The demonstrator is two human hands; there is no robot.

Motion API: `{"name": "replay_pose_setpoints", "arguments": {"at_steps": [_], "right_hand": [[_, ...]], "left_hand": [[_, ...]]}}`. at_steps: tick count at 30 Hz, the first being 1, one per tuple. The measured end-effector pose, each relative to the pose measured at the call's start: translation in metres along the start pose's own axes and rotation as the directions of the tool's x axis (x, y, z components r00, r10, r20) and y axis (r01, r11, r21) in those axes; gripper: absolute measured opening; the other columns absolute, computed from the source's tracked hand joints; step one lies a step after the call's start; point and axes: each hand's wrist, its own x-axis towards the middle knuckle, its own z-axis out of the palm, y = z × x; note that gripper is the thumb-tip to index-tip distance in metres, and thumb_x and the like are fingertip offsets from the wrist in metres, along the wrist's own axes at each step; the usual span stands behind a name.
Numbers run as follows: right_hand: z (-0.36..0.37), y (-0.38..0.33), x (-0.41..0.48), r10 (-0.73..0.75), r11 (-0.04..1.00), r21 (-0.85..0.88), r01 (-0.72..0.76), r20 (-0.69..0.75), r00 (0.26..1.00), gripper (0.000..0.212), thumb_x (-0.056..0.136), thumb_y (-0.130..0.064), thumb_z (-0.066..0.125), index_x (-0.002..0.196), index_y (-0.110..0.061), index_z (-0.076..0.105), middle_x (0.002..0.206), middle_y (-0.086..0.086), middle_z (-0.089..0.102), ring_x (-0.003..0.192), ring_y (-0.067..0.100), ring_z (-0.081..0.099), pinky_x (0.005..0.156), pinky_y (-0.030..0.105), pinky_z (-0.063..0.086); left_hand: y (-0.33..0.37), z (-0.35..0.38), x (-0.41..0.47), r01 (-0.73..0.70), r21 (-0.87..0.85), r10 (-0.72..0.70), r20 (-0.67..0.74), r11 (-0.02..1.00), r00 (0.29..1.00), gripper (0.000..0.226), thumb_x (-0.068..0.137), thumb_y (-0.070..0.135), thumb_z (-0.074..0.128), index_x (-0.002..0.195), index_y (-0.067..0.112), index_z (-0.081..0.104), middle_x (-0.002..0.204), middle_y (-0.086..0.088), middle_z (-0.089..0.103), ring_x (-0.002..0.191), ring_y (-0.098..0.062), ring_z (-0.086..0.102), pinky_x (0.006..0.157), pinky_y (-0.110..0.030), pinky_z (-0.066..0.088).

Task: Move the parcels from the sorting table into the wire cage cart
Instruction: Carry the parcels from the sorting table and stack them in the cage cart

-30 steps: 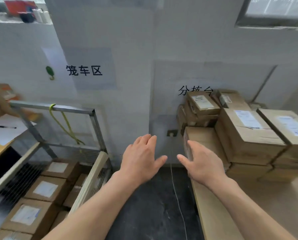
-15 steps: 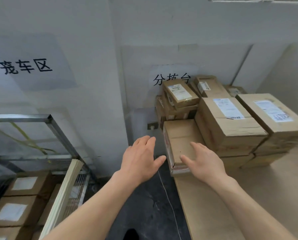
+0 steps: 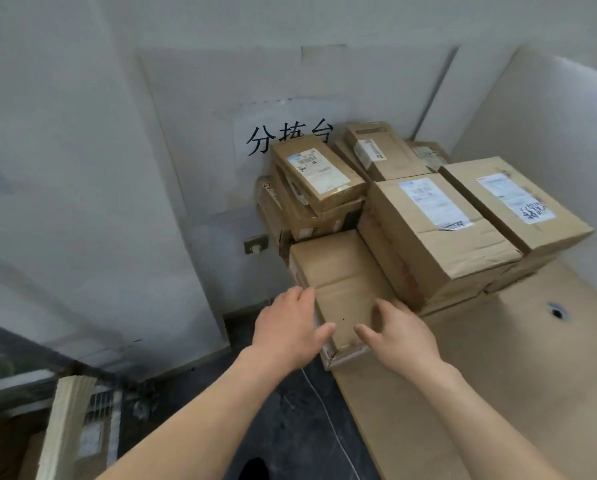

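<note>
A flat brown parcel [image 3: 342, 271] lies at the left front corner of the sorting table [image 3: 498, 375]. My left hand [image 3: 290, 327] is against its left side, thumb over the top edge. My right hand [image 3: 397, 334] sits at its right edge, fingers curled into the gap beside the taller stack, thumb on top. More parcels are piled behind and to the right: a large labelled box [image 3: 435, 230], another [image 3: 512, 202], and a small stack [image 3: 318, 174]. A corner of the wire cage cart [image 3: 68, 410] shows at lower left, blurred.
The table stands in a corner between two white walls. A cable hole [image 3: 556, 310] is in the tabletop to the right. A thin white cable [image 3: 325, 410] runs over the dark floor between the table and the cart. A wall socket [image 3: 256, 244] sits left of the parcels.
My view swung right from the cart to the table. Both hands moved forward from mid-air and now close on the two sides of the flat parcel.
</note>
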Motion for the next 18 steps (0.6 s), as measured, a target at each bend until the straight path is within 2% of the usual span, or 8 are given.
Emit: {"name": "replay_pose_setpoints", "arguments": {"at_steps": [3, 6, 11, 14, 18], "right_hand": [[0.003, -0.003, 0.001, 0.035, 0.999, -0.004, -0.035, -0.013, 0.999, 0.073, 0.091, -0.06, 0.058, 0.152, -0.023, 0.041, 0.156, 0.008, 0.042, 0.139, 0.031, 0.042, 0.108, 0.039, 0.041], [0.005, -0.008, 0.001, 0.067, 0.998, -0.009, -0.068, -0.04, 0.997, 0.068, 0.09, -0.058, 0.061, 0.147, -0.023, 0.046, 0.149, 0.01, 0.047, 0.133, 0.033, 0.044, 0.106, 0.038, 0.041], [0.009, -0.013, 0.003, 0.098, 0.995, -0.013, -0.099, -0.062, 0.993, 0.071, 0.086, -0.06, 0.062, 0.146, -0.025, 0.043, 0.139, 0.009, 0.05, 0.125, 0.034, 0.045, 0.103, 0.04, 0.042], [0.009, -0.017, 0.005, 0.111, 0.994, -0.011, -0.112, -0.059, 0.992, 0.076, 0.086, -0.062, 0.061, 0.149, -0.026, 0.038, 0.14, 0.008, 0.048, 0.125, 0.034, 0.043, 0.104, 0.04, 0.041], [0.005, -0.019, 0.009, 0.111, 0.994, -0.004, -0.111, -0.051, 0.993, 0.072, 0.086, -0.061, 0.062, 0.145, -0.024, 0.044, 0.135, 0.008, 0.052, 0.121, 0.032, 0.045, 0.101, 0.041, 0.043]], "left_hand": [[0.002, 0.011, 0.013, -0.014, 0.001, 0.014, 0.059, 1.0, 0.998, 0.072, 0.094, 0.06, 0.053, 0.15, 0.021, 0.033, 0.152, -0.003, 0.041, 0.137, -0.023, 0.043, 0.107, -0.042, 0.044], [0.002, 0.021, 0.023, -0.019, 0.022, 0.016, 0.099, 1.0, 0.995, 0.071, 0.091, 0.061, 0.055, 0.147, 0.021, 0.035, 0.147, -0.004, 0.045, 0.132, -0.024, 0.046, 0.103, -0.044, 0.047], [-0.007, 0.027, 0.027, -0.024, 0.014, 0.022, 0.107, 1.0, 0.994, 0.076, 0.089, 0.055, 0.062, 0.151, 0.023, 0.031, 0.154, -0.003, 0.038, 0.137, -0.023, 0.042, 0.106, -0.043, 0.045], [-0.013, 0.024, 0.031, -0.027, 0.014, 0.026, 0.091, 1.0, 0.995, 0.074, 0.088, 0.054, 0.063, 0.149, 0.026, 0.032, 0.153, -0.001, 0.038, 0.134, -0.023, 0.044, 0.103, -0.043, 0.047], [-0.019, 0.019, 0.036, -0.012, 0.011, 0.01, 0.1, 1.0, 0.995, 0.072, 0.084, 0.053, 0.063, 0.145, 0.026, 0.037, 0.149, 0.0, 0.041, 0.128, -0.023, 0.048, 0.097, -0.043, 0.05]]}}
